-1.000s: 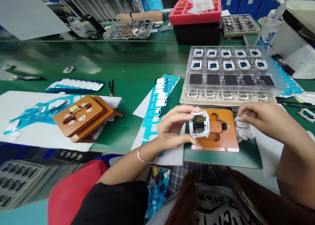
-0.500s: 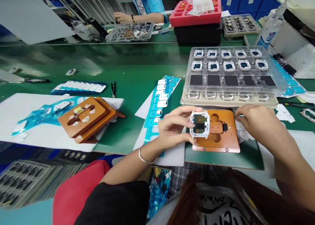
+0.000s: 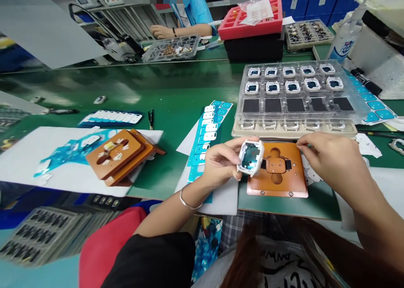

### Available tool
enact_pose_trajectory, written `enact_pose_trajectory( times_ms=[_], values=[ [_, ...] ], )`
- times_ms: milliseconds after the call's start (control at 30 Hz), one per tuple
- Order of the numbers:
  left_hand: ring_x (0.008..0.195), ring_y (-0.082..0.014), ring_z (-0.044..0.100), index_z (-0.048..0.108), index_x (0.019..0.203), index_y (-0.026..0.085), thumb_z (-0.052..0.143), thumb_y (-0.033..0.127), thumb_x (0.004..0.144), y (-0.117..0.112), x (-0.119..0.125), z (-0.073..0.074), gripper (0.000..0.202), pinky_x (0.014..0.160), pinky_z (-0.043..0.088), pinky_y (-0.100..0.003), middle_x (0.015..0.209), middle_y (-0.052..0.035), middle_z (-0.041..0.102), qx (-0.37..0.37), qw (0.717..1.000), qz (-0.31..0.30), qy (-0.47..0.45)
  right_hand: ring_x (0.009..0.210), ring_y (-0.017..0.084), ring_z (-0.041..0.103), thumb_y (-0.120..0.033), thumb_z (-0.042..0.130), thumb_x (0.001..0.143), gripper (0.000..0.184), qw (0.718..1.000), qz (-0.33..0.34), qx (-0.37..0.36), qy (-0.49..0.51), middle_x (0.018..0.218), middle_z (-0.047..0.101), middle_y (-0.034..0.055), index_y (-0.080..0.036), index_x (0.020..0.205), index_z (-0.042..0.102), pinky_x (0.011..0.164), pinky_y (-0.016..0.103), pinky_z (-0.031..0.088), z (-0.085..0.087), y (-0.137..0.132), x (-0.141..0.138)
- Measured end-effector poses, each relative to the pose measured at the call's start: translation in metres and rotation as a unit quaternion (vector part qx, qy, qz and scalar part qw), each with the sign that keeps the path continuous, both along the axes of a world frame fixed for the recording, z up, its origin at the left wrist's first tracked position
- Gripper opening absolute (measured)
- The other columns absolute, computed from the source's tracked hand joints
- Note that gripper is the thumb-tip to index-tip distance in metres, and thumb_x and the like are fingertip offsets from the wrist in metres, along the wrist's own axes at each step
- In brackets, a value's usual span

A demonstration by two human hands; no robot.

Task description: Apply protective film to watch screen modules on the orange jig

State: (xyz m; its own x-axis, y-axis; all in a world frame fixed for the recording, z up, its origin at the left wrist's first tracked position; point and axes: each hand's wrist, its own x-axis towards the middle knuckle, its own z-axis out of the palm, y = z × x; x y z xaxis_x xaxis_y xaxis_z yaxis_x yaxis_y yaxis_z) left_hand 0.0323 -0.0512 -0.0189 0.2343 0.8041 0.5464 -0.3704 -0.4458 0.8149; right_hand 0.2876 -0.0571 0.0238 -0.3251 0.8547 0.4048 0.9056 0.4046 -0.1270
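Observation:
My left hand grips a white watch case by its left side, thumb and fingers around the edge. The case is tilted, and a dark bluish pane shows inside it. Below and to the right of the case lies an orange jig plate with a rounded recess and dark inserts. My right hand is at the plate's upper right corner, its fingertips pinched together. Whatever is between those fingertips is too small or hidden to make out. White die-cut pieces lie partly under that hand.
A clear tray of white watch cases stands behind the plate. Blue sticker sheets lie left of my left hand. Another orange jig rests on white foam. A co-worker's hand is across the bench, near a parts box.
My left hand has turned the watch case from facing me to a tilted angle and shifted it slightly left. My right hand has moved a little left at the plate's corner.

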Motion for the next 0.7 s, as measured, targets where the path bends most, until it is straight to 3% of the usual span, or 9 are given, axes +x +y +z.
enact_pose_trajectory(
  times_ms=[200,367,433,533,600,700],
  values=[
    [0.107,-0.0197,0.073,0.066,0.071,0.022,0.091,0.025,0.068,0.004,-0.002,-0.007,0.025,0.086,0.064,-0.033,0.125,0.0035,0.072,0.052,0.999,-0.007,0.001,0.069,0.023,0.072,-0.016,0.054,0.091,0.02,0.997,0.046,0.054,0.043,0.086,0.078,0.0051,-0.016,0.086,0.073,0.051,0.032,0.042,-0.001,0.0,-0.002],
    [0.103,-0.0166,0.074,0.068,0.081,0.024,0.087,0.022,0.072,0.003,-0.003,-0.009,0.021,0.084,0.066,-0.03,0.13,0.0033,0.069,0.104,0.994,0.003,0.018,0.071,0.02,0.072,-0.015,0.056,0.094,0.016,0.987,0.11,0.055,0.106,0.085,0.077,0.0048,-0.016,0.088,0.071,0.06,0.031,0.052,0.007,-0.004,-0.007],
    [0.101,-0.0145,0.075,0.068,0.087,0.025,0.082,0.017,0.079,0.003,-0.004,-0.008,0.018,0.084,0.066,-0.027,0.133,0.0023,0.067,0.168,0.984,0.018,0.052,0.071,0.015,0.071,-0.018,0.061,0.094,0.009,0.962,0.175,0.007,0.209,0.091,0.077,0.0048,-0.017,0.095,0.07,0.062,0.027,0.056,0.012,-0.01,-0.014],
    [0.108,-0.0158,0.073,0.068,0.089,0.021,0.07,0.012,0.088,0.001,-0.007,-0.006,0.009,0.089,0.065,-0.025,0.134,-0.0012,0.065,0.299,0.945,0.05,0.12,0.074,0.012,0.071,-0.02,0.066,0.093,0.013,0.902,0.267,-0.062,0.335,0.099,0.076,0.0058,-0.017,0.105,0.07,0.063,0.022,0.059,0.017,-0.021,-0.028],
    [0.112,-0.0171,0.072,0.067,0.086,0.019,0.067,0.012,0.09,-0.002,-0.008,-0.005,0.008,0.092,0.064,-0.024,0.131,-0.002,0.066,0.352,0.921,0.076,0.151,0.082,0.013,0.072,-0.015,0.065,0.093,0.011,0.884,0.304,-0.043,0.352,0.097,0.076,0.0054,-0.018,0.103,0.07,0.069,0.022,0.06,0.017,-0.026,-0.036],
    [0.111,-0.0182,0.072,0.068,0.084,0.018,0.07,0.011,0.088,-0.005,-0.007,-0.005,0.009,0.093,0.064,-0.023,0.123,-0.0012,0.068,0.373,0.91,0.1,0.153,0.087,0.014,0.072,-0.009,0.063,0.093,0.015,0.882,0.322,0.022,0.344,0.092,0.077,0.0056,-0.017,0.102,0.071,0.074,0.024,0.059,0.012,-0.029,-0.043]
  ],
)
